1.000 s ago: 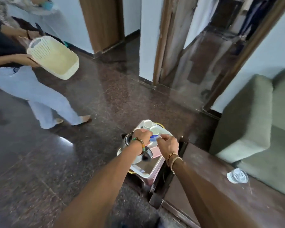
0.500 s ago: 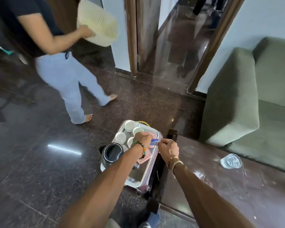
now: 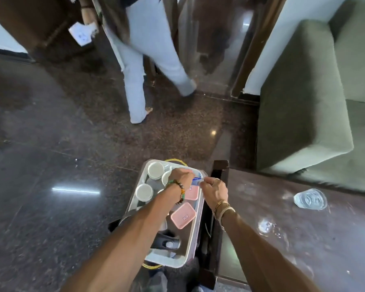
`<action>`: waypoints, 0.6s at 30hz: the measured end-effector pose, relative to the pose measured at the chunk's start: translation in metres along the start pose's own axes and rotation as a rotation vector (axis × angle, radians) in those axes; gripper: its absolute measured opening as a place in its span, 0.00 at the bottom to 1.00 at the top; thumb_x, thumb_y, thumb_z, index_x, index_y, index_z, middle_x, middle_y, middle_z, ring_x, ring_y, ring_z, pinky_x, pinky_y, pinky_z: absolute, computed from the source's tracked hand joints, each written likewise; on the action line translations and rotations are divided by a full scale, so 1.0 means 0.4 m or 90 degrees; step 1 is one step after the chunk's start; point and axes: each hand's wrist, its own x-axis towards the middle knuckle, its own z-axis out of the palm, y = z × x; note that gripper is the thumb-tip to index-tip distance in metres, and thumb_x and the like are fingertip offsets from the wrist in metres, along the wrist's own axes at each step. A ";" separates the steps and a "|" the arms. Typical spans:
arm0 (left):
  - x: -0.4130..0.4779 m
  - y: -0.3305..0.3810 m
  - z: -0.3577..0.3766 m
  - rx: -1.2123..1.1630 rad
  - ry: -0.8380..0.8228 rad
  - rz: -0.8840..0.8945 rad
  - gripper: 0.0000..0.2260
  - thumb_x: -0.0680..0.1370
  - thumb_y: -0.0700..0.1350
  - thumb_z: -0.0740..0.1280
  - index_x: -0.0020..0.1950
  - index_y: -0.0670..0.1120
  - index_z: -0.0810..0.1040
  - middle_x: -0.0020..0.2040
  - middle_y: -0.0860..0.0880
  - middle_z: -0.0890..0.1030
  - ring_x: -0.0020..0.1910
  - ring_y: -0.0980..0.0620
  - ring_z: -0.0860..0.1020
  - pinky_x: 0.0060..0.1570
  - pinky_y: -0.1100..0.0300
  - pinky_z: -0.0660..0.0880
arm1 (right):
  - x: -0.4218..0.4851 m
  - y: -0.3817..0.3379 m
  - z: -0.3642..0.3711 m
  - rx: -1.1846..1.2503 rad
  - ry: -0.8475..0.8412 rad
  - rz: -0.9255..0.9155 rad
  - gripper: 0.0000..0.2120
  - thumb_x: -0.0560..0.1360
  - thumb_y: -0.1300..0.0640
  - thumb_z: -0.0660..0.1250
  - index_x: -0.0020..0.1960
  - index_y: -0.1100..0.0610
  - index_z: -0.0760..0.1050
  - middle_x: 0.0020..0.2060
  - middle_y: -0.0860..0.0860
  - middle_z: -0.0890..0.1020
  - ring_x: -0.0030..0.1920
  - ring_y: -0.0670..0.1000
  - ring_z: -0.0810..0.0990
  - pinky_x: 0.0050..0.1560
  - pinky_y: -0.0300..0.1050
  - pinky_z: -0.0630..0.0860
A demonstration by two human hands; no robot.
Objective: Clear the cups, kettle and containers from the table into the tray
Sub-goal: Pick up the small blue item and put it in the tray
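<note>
Cups [image 3: 155,170] and boxes sit in a silver tray [image 3: 191,245] that stands low by the floor, just beside the end of a dark table [image 3: 303,239]; a green couch [image 3: 303,114] is past the table, and a clear glass lid [image 3: 310,199] lies on the table top, well apart from the tray; on the dark shiny floor [image 3: 40,144] another person in light blue pants [image 3: 148,60] walks near a door, far from the tray; the left arm [image 3: 122,245] reaches across the tray and hides much of what is in it, so the dark kettle [image 3: 167,241] under it shows only in part; the left hand [image 3: 181,175], with a bead band on its wrist, is over the far end of the tray with its fingers curled down; the right hand [image 3: 214,190], with gold bands on its wrist, is at the tray's edge by the table; both hands pinch one small blue and white thing [image 3: 196,181] between them, and it is too small to tell what it is; I can count three white cups for sure, and a fourth may peek out by the left wrist; there are two pink square lids [image 3: 183,214] on boxes, one kettle and one tray.
</note>
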 end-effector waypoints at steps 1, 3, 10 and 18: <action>0.032 -0.003 0.004 0.013 -0.011 -0.001 0.24 0.61 0.48 0.61 0.49 0.37 0.83 0.52 0.37 0.83 0.53 0.39 0.81 0.55 0.45 0.78 | 0.027 0.001 0.012 -0.001 0.000 0.006 0.09 0.69 0.51 0.66 0.41 0.53 0.83 0.32 0.50 0.78 0.40 0.56 0.78 0.39 0.41 0.68; 0.097 -0.011 0.013 0.035 -0.033 -0.002 0.16 0.64 0.48 0.62 0.43 0.42 0.83 0.50 0.37 0.83 0.51 0.40 0.82 0.55 0.45 0.78 | 0.079 -0.001 0.033 -0.007 0.008 0.020 0.08 0.69 0.52 0.66 0.40 0.53 0.82 0.33 0.51 0.79 0.39 0.56 0.77 0.39 0.42 0.68; 0.257 -0.028 0.040 0.062 -0.029 -0.024 0.07 0.74 0.41 0.67 0.46 0.43 0.84 0.52 0.45 0.84 0.55 0.44 0.80 0.58 0.56 0.76 | 0.226 0.008 0.094 -0.055 0.005 0.035 0.11 0.69 0.53 0.64 0.42 0.58 0.81 0.34 0.53 0.80 0.40 0.57 0.77 0.39 0.44 0.70; 0.324 -0.045 0.063 0.158 -0.060 -0.070 0.11 0.76 0.44 0.66 0.56 0.44 0.83 0.58 0.45 0.83 0.59 0.44 0.79 0.61 0.54 0.74 | 0.275 0.055 0.143 -0.065 0.026 0.072 0.11 0.70 0.55 0.67 0.50 0.56 0.83 0.43 0.56 0.84 0.42 0.57 0.77 0.43 0.45 0.72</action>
